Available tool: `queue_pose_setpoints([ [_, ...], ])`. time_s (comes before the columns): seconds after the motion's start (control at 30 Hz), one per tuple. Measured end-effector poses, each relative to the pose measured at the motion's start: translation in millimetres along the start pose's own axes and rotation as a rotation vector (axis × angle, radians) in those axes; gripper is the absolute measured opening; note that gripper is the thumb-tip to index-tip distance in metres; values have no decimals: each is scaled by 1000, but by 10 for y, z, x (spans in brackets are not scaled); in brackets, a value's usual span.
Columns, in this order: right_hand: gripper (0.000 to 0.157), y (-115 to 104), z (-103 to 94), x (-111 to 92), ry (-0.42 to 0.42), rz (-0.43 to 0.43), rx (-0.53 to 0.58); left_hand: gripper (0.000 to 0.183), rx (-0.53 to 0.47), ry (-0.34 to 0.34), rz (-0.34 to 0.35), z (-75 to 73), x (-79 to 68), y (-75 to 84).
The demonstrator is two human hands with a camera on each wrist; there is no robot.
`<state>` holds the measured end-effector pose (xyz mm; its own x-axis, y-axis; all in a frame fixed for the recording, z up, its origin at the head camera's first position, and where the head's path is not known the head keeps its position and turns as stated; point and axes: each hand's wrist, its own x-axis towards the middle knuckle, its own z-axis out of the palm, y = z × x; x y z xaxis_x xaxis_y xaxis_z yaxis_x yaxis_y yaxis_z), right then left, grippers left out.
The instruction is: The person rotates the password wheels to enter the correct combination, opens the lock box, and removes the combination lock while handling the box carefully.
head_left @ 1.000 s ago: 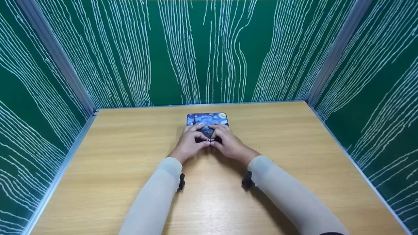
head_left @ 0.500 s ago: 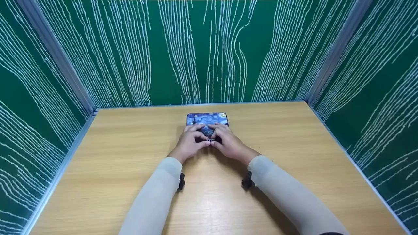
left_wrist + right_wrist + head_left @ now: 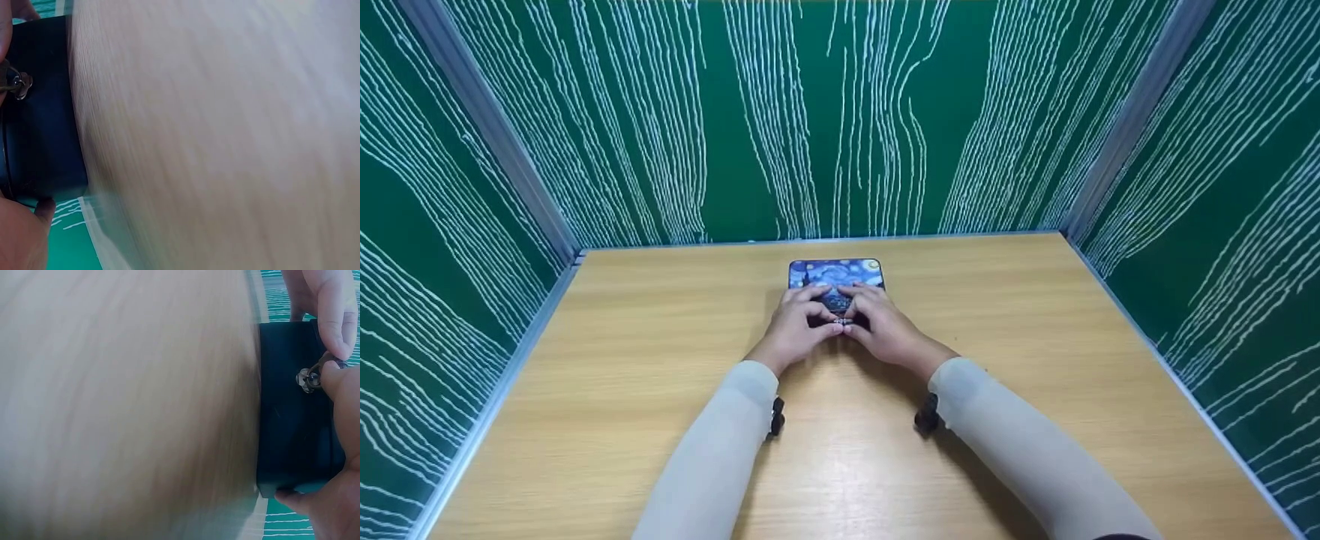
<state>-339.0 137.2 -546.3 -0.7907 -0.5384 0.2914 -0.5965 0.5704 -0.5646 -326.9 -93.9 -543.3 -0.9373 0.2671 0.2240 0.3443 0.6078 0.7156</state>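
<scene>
A dark box (image 3: 834,271) with a swirling blue night-sky painting on its lid stands at the table's far middle. My left hand (image 3: 799,322) and right hand (image 3: 887,324) hold its near corners from either side, with some fingers over the lid. At the front centre both thumbs meet by a metal latch (image 3: 306,380) with a small ring. In the right wrist view, thumb tips pinch a dull metal piece (image 3: 332,359) beside that ring; fingers partly hide it. The left wrist view shows the box's dark front (image 3: 42,135), a finger of the left hand under its side edge.
The wooden table (image 3: 675,390) is bounded by a metal edge strip and green panels (image 3: 750,112) with white wavy lines at the back and both sides. Dark wrist devices (image 3: 928,416) show under the pale sleeves.
</scene>
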Motion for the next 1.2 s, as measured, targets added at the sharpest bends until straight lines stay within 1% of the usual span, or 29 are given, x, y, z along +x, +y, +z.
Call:
queue_pose_setpoints([
  [0.2, 11, 2, 1, 1, -2, 7, -2, 14, 0, -8, -14, -7, -9, 20],
  [0.43, 12, 12, -1, 3, 0, -25, -26, 16, -3, -27, -24, -21, -17, 27],
  [0.67, 12, 6, -3, -3, 3, -26, -17, 13, -2, -29, -35, -19, -14, 29],
  [1.2, 11, -21, -14, -2, -10, 9, -9, 15, 1, -23, -40, -5, -2, 12],
])
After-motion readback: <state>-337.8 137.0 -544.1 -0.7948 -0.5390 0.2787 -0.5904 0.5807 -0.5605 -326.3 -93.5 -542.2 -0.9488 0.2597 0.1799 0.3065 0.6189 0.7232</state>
